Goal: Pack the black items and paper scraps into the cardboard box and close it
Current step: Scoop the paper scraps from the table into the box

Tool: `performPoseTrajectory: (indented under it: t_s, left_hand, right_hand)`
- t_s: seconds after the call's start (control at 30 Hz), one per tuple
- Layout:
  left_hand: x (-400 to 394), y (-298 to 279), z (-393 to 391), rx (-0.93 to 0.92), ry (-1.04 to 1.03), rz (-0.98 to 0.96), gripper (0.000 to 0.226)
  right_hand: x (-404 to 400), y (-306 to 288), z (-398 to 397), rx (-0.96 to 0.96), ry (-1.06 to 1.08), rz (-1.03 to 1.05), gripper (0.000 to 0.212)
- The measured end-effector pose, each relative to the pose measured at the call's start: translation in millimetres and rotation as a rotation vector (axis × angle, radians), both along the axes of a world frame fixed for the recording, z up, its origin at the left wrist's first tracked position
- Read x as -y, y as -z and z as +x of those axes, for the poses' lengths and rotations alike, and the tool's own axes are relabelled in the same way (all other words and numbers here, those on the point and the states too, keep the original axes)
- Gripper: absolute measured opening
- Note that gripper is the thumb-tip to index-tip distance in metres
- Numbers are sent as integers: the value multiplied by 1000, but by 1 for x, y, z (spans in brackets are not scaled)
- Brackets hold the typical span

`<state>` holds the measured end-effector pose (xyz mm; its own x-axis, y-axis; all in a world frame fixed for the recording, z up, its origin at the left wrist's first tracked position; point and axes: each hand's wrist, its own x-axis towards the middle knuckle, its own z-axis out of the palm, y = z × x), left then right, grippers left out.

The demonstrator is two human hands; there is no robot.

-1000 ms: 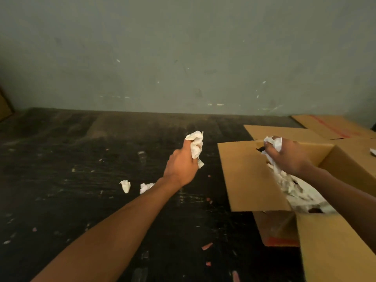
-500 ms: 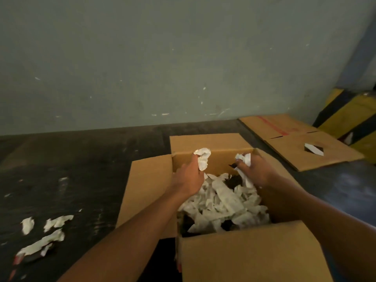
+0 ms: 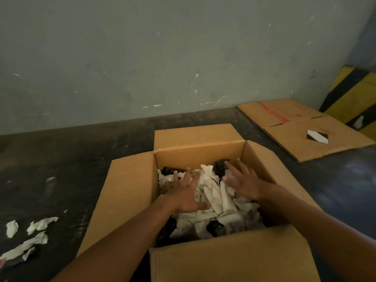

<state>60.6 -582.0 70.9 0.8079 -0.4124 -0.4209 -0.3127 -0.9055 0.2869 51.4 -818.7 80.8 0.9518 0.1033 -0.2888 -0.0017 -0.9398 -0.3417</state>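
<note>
We saw a cardboard box [image 3: 203, 151] of plain brown corrugated board standing open on a dark, scuffed floor [image 3: 61, 169], its four flaps folded outward. Inside it lay a loose heap of white paper scraps [image 3: 215, 196], torn into crumpled strips, with black items [image 3: 220, 167] showing through in dull dark patches near the box's far wall and again near its near wall; we could not count them or make out their shape. Two bare hands were in the box. The left hand [image 3: 183, 194] lay palm down on the heap toward the box's left wall, its fingers [image 3: 188, 176] straight and spread, resting on the paper. The right hand [image 3: 244, 182] lay flat toward the right wall, fingers likewise splayed, their tips reaching a black item by the far wall; neither hand pinched anything. On the floor left of the box, well apart from it, lay about four more loose scraps [image 3: 38, 223], pale and ragged. Beyond the box's far right corner two flattened cardboard sheets [image 3: 305, 129] lay side by side against a rough grey-green wall [image 3: 162, 58].
</note>
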Motion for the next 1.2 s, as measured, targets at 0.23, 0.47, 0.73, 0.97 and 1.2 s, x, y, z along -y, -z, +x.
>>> performPoseTrajectory:
  t_s: [0.23,0.47,0.73,0.97,1.2]
  left_hand:
    - [13,41,0,-55,54,151,124]
    - [7,33,1,-75,46,159,128]
    - [-20,-15,-21,428,145,305,73]
    - [-28,15,-18,285,95,513,73]
    - [-23,9,-30,84,117,419,66]
  right_hand:
    - [-24,59,23,-374,-205,-255,74]
    - [-24,44,20,-414,-170,-222,79]
    - [-38,15,-29,-380,-305,-219,93]
    - [-46,31,-32,-481,-342,-348,98]
    - [-38,9,-28,-430,-299,-220,83]
